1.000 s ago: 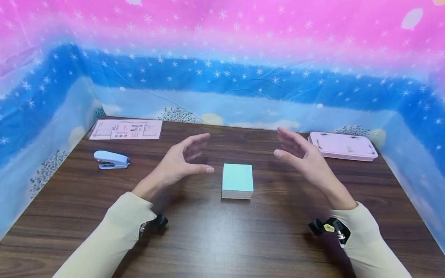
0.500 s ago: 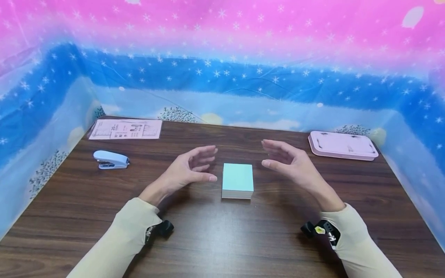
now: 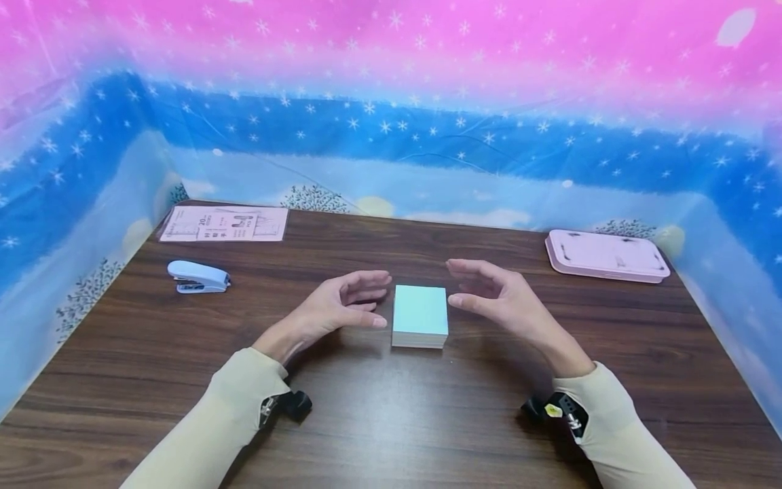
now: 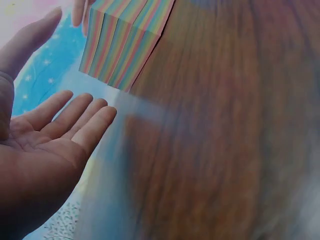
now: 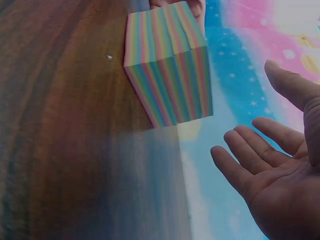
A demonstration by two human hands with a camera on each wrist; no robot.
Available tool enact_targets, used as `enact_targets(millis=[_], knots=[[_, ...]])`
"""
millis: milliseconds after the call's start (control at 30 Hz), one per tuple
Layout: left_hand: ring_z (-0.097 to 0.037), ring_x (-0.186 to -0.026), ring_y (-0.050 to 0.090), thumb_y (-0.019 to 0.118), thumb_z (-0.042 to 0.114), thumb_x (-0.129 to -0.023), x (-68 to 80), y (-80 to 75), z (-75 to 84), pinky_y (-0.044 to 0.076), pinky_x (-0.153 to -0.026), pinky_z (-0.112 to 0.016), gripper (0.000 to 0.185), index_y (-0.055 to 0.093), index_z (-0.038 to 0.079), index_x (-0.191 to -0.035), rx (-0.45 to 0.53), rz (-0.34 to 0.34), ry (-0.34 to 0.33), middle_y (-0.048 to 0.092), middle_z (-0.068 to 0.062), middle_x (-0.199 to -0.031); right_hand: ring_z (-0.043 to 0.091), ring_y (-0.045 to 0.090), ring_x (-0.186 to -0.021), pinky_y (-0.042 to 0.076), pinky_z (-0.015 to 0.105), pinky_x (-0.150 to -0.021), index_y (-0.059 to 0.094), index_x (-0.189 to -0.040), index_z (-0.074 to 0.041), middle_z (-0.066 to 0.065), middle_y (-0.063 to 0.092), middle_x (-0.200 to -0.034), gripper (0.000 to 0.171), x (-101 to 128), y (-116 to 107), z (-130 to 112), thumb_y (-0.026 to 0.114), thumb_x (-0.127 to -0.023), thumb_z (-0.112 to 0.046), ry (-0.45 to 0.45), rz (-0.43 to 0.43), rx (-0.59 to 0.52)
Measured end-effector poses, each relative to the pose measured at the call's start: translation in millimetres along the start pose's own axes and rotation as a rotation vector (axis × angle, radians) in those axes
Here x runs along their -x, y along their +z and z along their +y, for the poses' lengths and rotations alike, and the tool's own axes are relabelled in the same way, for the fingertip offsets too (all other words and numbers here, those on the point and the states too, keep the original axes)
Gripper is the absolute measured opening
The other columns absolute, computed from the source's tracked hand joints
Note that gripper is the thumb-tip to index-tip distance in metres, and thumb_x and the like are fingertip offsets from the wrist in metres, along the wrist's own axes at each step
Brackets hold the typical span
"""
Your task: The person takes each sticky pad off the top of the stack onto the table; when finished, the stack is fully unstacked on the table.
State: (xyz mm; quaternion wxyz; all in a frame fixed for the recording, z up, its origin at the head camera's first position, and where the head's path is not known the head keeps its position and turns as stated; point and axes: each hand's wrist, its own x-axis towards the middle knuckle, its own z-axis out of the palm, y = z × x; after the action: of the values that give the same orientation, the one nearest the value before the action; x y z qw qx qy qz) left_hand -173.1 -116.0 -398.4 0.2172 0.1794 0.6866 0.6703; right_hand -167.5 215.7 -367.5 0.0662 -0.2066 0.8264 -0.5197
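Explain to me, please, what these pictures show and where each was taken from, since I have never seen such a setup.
There is no machine here, just a person's bare left hand and right hand above a wooden table. The wide picture comes from a head-worn camera; the two close ones come from cameras on the wrists. Between the hands sits what looks like a green-topped stack of note paper with striped sides. A stapler and flat packet lie to the left, a pink case to the right. Neither hand holds anything.
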Motion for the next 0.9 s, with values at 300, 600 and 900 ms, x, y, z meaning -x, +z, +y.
enact_targets(millis=[300, 600, 900], knots=[[-0.034, -0.147, 0.047, 0.087, 0.0, -0.085, -2.1, 6.2, -9.8, 0.045, -0.118, -0.035, 0.081, 0.047, -0.004, -0.156, 0.038, -0.034, 0.014, 0.049, -0.018, -0.159, 0.023, 0.059, -0.136, 0.05, 0.053, -0.113, 0.06, -0.151, -0.015, 0.002, 0.06, -0.151, 0.061, 0.2, 7.1, 6.4, 0.083, -0.095, -0.027, 0.0, -0.077, 0.033], [-0.035, -0.145, 0.049, 0.088, -0.003, -0.083, -3.5, 13.3, -16.3, 0.044, -0.119, -0.039, 0.085, 0.046, -0.005, -0.156, -0.056, -0.033, 0.044, 0.049, -0.02, -0.159, 0.023, 0.058, -0.136, 0.049, 0.057, -0.112, 0.059, -0.152, -0.016, 0.002, 0.06, -0.151, 0.066, 1.4, 5.5, 8.3, 0.086, -0.093, -0.03, 0.012, -0.117, 0.059], [-0.035, -0.138, 0.056, 0.093, 0.006, -0.08, -2.0, 21.9, -15.3, 0.048, -0.116, -0.042, 0.09, 0.047, -0.001, -0.156, -0.261, 0.012, 0.054, 0.052, -0.017, -0.157, 0.025, 0.055, -0.139, 0.045, 0.06, -0.114, 0.059, -0.152, -0.02, 0.0, 0.06, -0.151, 0.073, 1.6, 4.2, 8.2, 0.09, -0.088, -0.035, 0.025, -0.143, 0.134]])
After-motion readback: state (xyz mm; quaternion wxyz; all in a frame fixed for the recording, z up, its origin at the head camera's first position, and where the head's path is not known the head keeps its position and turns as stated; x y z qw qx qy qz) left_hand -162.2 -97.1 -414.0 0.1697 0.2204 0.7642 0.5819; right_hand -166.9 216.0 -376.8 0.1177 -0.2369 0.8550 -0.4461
